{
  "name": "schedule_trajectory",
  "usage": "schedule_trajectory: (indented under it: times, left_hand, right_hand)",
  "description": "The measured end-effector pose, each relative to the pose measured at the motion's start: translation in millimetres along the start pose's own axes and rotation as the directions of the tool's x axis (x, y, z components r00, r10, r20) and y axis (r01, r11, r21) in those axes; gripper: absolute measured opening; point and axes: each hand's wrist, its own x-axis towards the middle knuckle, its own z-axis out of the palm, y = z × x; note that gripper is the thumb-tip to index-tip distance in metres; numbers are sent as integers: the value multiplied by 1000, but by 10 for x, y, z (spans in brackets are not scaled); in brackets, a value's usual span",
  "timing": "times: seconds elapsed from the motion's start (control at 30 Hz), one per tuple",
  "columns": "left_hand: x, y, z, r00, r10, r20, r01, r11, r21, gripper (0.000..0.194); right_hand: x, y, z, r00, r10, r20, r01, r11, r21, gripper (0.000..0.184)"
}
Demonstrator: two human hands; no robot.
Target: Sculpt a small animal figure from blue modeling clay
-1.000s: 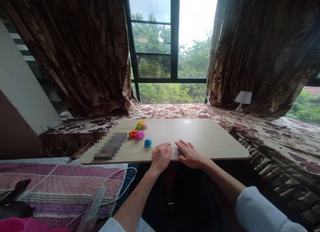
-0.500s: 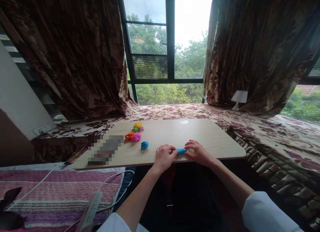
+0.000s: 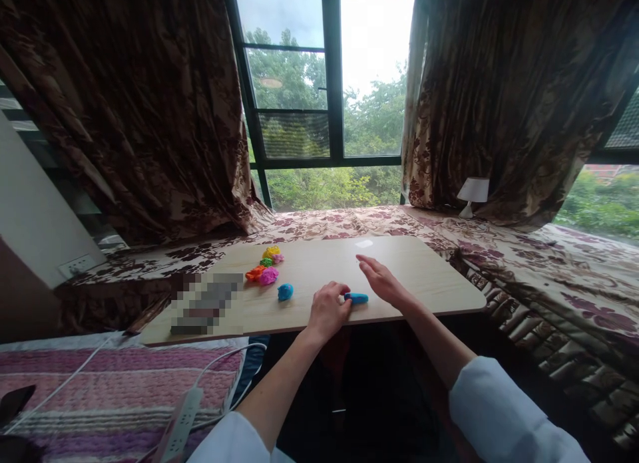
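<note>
Head view. Blue roll, short and elongated, lies near the front edge of the pale wood-grain surface, its length running roughly left to right. Left hand: fingers curled, thumb and forefinger closed about the roll's left end. Right hand: open, fingers extended together, above and to the right of the roll, apart from it. White sleeves end on both forearms.

Left of the left hand, well apart from the roll: a rounded blue lump, alone. Farther left and back, a cluster: orange lump beside a magenta lump; behind these, green lump, yellow lump and a small pink lump, close together. At the surface's left end, a dark flat object (pixelated; identity unreadable).

Surroundings: window between patterned curtains; white lamp at back right; striped quilt and power strip at lower left.
</note>
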Motion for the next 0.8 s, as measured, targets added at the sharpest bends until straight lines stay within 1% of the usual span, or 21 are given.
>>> schedule_trajectory:
  times: [0.1, 0.17, 0.27, 0.33, 0.43, 0.53, 0.6, 0.63, 0.7, 0.8]
  left_hand:
    - [-26, -19, 30, 1000, -11, -20, 11, 1000, 13, 23]
    - [-61, -59, -4, 1000, -5, -20, 6, 1000, 31, 26]
    - [-173, -155, -116, 999, -8, -36, 11, 996, 93, 24]
    - [-283, -216, -192, 998, -24, -63, 33, 988, 152, 24]
    - [-446, -266, -238, 994, -56, -99, 77, 970, 232, 30]
    - [-545, -273, -203, 989, -79, -122, 111, 953, 282, 35]
    - [-572, -274, -169, 989, -80, -128, 116, 946, 304, 38]
    - [-578, -276, -155, 989, -78, -128, 115, 942, 315, 39]
    - [-583, -283, -143, 990, -71, -124, 110, 935, 336, 41]
    - [-587, -297, -150, 991, -65, -120, 105, 923, 369, 42]
  right_hand:
    - [291, -247, 154, 997, 72, -26, -73, 996, -47, 33]
    - [386, -364, 310, 992, 124, -22, -126, 988, -91, 34]
    - [375, -431, 526, 981, 192, 0, -189, 969, -159, 40]
    - [297, -434, 612, 978, 208, 32, -197, 960, -196, 46]
    - [98, -447, 653, 977, 181, 109, -151, 958, -242, 53]
    - [-148, -482, 644, 976, 119, 181, -66, 959, -275, 55]
    - [-244, -495, 643, 975, 96, 202, -33, 955, -295, 54]
    - [-248, -495, 647, 974, 97, 204, -31, 952, -304, 54]
    - [-160, -482, 664, 973, 117, 198, -49, 946, -320, 54]
    - [118, -448, 699, 971, 168, 168, -104, 936, -337, 52]
